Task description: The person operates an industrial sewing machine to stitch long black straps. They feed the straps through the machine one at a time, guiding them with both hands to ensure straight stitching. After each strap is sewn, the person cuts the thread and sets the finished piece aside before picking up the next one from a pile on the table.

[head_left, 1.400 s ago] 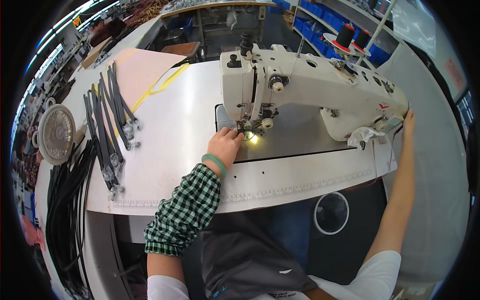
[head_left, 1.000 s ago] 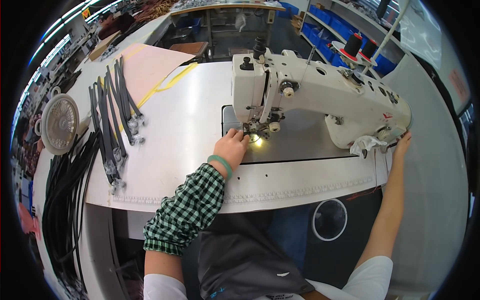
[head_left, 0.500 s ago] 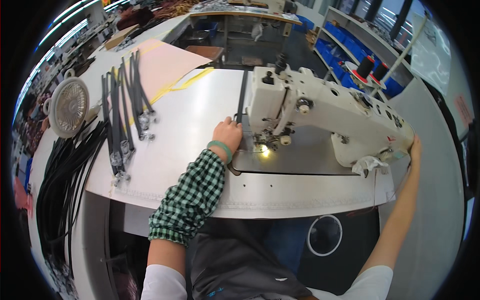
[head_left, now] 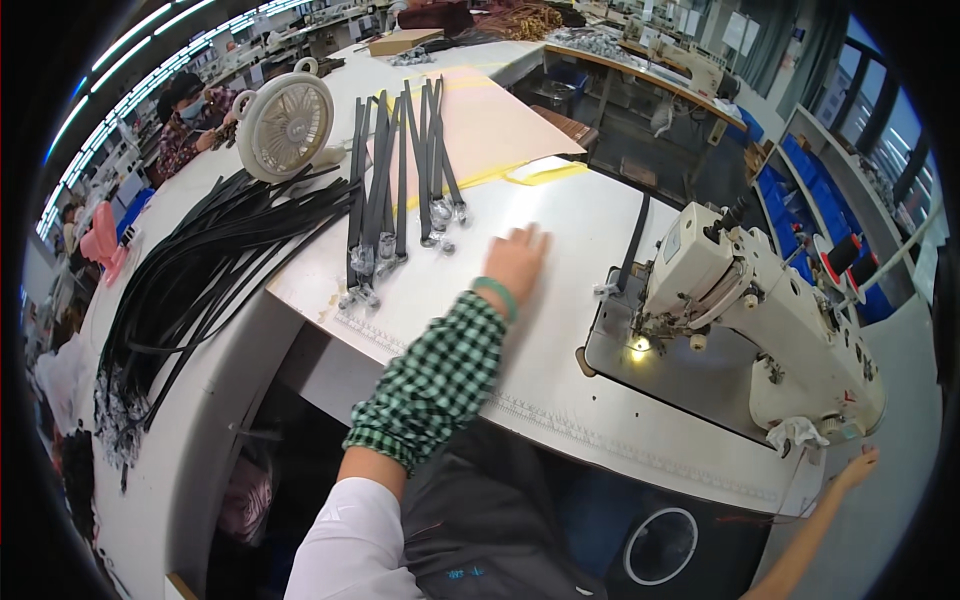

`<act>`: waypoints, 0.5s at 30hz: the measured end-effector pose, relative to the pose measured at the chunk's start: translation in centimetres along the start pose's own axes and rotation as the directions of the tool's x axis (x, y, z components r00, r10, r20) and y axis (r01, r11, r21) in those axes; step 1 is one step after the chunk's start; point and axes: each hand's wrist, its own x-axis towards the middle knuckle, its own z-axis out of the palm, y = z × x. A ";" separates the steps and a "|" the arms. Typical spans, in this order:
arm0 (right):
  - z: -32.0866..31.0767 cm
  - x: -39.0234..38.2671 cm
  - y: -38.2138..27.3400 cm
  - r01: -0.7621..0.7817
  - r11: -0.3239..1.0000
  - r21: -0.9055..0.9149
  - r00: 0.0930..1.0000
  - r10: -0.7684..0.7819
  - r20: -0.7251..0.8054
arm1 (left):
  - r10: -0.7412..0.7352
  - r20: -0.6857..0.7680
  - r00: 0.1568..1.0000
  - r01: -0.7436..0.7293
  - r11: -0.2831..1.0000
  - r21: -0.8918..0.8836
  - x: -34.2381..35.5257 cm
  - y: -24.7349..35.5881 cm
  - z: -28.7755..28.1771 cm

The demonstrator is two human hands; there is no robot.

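My left hand (head_left: 516, 264), slightly blurred, is over the white tabletop with its fingers stretched out and nothing visible in it. It is between a group of black straps (head_left: 382, 200) with clear plastic-wrapped ends and the white sewing machine (head_left: 750, 290). One black strap (head_left: 635, 240) lies just left of the machine head, a clear-wrapped piece at its near end. Lit by a small lamp, the needle area has no hand at it. At the far right, my right hand (head_left: 860, 466) is beside the machine's right end, apart from it; its fingers are too small to read.
A white round fan (head_left: 285, 125) stands at the left, beside a large bundle of black straps (head_left: 200, 270) draping over the table edge. Pink sheet material (head_left: 480, 120) lies behind the straps. Thread cones (head_left: 842, 255) are behind the machine. A masked person (head_left: 190, 125) sits far left.
My left hand has let go of the strap beside the machine and moved left over the table. The right hand has come off the machine's end. The view has swung left.
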 end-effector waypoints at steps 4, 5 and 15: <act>-0.2 -8.5 -5.1 0.284 0.959 0.024 0.959 -0.284 0.004 | -0.253 0.218 0.943 0.162 0.918 0.363 -3.4 -8.9 -3.6; -0.1 -11.4 -7.3 0.334 0.940 0.069 0.942 -0.336 0.015 | -0.175 0.242 0.955 0.088 0.940 0.329 -3.7 -8.9 -3.9; 1.9 -41.9 -25.0 -0.645 0.690 0.329 -0.130 -0.523 0.843 | 0.789 0.289 0.542 -0.143 0.425 -0.894 -5.6 6.1 -11.3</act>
